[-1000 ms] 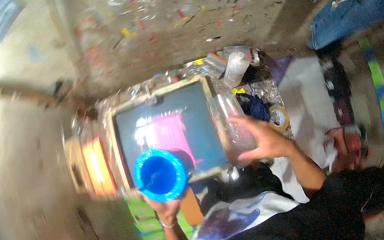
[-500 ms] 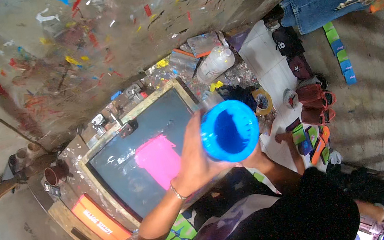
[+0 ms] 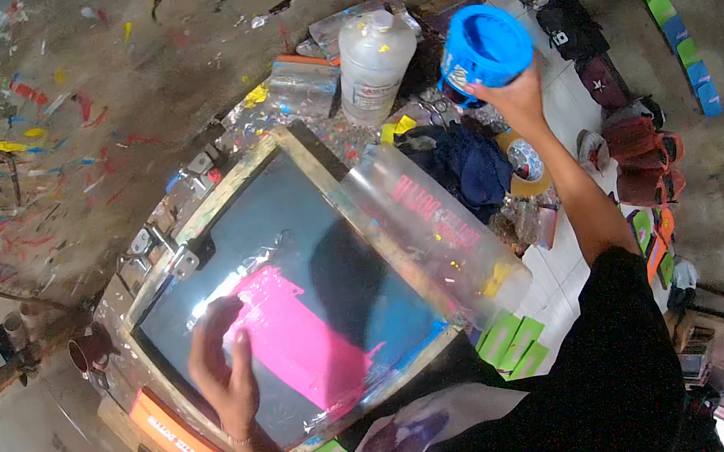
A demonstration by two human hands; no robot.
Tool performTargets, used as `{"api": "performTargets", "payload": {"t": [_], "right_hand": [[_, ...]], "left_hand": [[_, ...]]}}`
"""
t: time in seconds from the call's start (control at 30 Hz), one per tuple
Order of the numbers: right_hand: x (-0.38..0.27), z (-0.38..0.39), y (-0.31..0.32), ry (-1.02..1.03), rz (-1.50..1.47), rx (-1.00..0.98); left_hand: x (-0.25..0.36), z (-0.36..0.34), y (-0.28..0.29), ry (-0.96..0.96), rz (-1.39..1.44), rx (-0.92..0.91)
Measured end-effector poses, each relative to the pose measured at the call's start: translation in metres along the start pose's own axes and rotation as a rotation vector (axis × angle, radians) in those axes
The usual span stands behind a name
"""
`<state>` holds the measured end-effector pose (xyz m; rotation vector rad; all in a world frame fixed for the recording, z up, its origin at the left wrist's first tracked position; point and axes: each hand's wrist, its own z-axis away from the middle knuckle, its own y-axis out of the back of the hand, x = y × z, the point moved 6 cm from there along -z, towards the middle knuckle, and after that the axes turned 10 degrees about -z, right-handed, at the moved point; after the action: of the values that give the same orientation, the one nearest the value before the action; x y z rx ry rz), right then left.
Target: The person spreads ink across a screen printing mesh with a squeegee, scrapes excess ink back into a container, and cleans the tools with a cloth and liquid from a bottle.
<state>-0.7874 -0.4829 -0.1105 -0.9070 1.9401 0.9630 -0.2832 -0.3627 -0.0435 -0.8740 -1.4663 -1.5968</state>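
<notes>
At the far right of the workspace my right hand (image 3: 516,94) is closed around the lower side of a blue plastic tub (image 3: 486,50), its open mouth facing up with blue inside. My left hand (image 3: 225,366) holds nothing; its fingers are curved and apart over the left part of a screen-printing frame (image 3: 373,236). Inside the wooden frame, on the dark mesh, lies a patch of pink ink (image 3: 299,335), next to the left hand's fingertips. Blue ink (image 3: 418,342) is smeared at the mesh's near right corner.
Right of the frame lie a clear sheet with pink print (image 3: 443,227), a dark blue cloth (image 3: 466,167) and a tape roll (image 3: 522,163). A white bottle (image 3: 377,72) stands behind. Hinge clamps (image 3: 183,260) hold the frame's far side. An orange strip-shaped object (image 3: 177,435) lies left.
Both hands were on the blue tub above the frame's right edge. Now the right hand alone has it farther away and to the right; the left hand has let go and moved left.
</notes>
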Motion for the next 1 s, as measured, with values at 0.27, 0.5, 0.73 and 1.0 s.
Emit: {"api": "performTargets", "payload": {"t": [0.27, 0.5, 0.73, 1.0], "right_hand": [[0.04, 0.007, -0.008, -0.075, 0.139, 0.033], [0.063, 0.006, 0.013, -0.168, 0.177, -0.067], [0.063, 0.008, 0.019, -0.087, 0.216, -0.231], [-0.067, 0.051, -0.029, 0.214, 0.297, -0.453]], "left_hand": [[-0.001, 0.068, -0.006, -0.044, 0.002, 0.099], [-0.026, 0.126, -0.024, -0.002, 0.09, 0.095], [-0.036, 0.157, -0.039, -0.026, 0.053, 0.076], [-0.036, 0.165, -0.018, 0.029, 0.078, 0.136]]}}
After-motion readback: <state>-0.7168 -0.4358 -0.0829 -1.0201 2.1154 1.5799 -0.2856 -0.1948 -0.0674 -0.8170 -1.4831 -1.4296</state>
